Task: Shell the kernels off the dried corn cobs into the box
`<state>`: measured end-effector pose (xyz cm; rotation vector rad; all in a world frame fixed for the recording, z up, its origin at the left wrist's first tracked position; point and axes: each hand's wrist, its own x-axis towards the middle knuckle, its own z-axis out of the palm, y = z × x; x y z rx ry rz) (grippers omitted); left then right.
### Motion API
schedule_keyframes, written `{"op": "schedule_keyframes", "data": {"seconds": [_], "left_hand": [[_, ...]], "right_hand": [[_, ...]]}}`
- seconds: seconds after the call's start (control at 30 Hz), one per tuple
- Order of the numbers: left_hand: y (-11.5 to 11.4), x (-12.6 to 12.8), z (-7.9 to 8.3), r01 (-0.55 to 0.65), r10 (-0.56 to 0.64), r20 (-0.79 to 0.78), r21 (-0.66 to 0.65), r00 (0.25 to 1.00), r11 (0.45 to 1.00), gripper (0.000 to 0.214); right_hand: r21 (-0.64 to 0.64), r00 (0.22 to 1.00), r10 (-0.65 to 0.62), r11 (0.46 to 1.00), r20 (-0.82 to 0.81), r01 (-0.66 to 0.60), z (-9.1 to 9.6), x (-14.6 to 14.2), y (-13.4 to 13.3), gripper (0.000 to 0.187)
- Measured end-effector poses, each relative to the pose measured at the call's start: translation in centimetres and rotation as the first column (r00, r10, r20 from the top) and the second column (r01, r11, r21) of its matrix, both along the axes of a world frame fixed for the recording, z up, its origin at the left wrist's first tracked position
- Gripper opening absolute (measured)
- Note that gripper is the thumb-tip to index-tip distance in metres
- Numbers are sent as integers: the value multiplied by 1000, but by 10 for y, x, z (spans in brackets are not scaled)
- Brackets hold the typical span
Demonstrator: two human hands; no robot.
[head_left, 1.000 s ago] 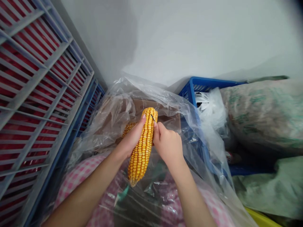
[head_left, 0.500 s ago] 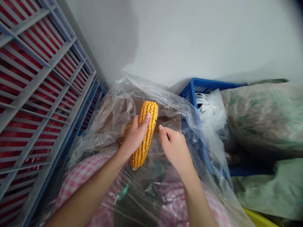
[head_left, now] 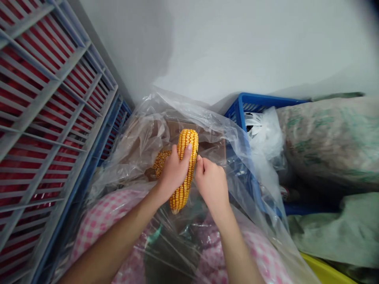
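From the left: left hand [head_left: 175, 167], grip wrapped around corn cob [head_left: 189, 173], thumb laid along the upper face, other fingers mostly hidden. Best to press the cob firmly into that palm, to limit roll or twist under sideways push. Worth tucking the thumb further back; ends close to the right flank, a likely slip spot.

Next, right hand [head_left: 211, 179]: grip clenched, thumb against forefinger, probably around a thin dark tool [head_left: 197, 150], nearly all hidden, only a small dark bit showing at the cob's right edge. Touching or slightly apart, cannot tell. Hold it short for control, go with small strokes along one groove, tip aimed away from the left thumb. Stay over the clear plastic [head_left: 161, 136] to catch loose bits.

Cob location: held up between both hands, above the clear plastic, tilted. Left flank largely covered by the left hand; just beyond, golden grainy mass [head_left: 160, 161], loose kernels or another cob, hard to tell. Pale narrow tip lower left, toward the near side; blunt thick end away, slightly right. Tight rows of yellow kernels, darker orange in the grooves. Probably firm and dry. Right flank close by the right hand, too small for spotting gaps.
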<state>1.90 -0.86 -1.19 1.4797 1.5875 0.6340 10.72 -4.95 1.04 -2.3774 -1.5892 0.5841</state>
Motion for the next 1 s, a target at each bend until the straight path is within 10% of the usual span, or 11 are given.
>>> {"op": "schedule_keyframes", "data": {"seconds": [0.67,1.0], "left_hand": [[5,-7,-16,-59,123,341,-193,932,979,46],[7,-8,-12,148,100,598,-351,795,925,45]], "right_hand": [[-20,964,130,991,233,-129,-9,0,2,39],[61,983,131,988,128,-140,-2,8,7,41]]}}
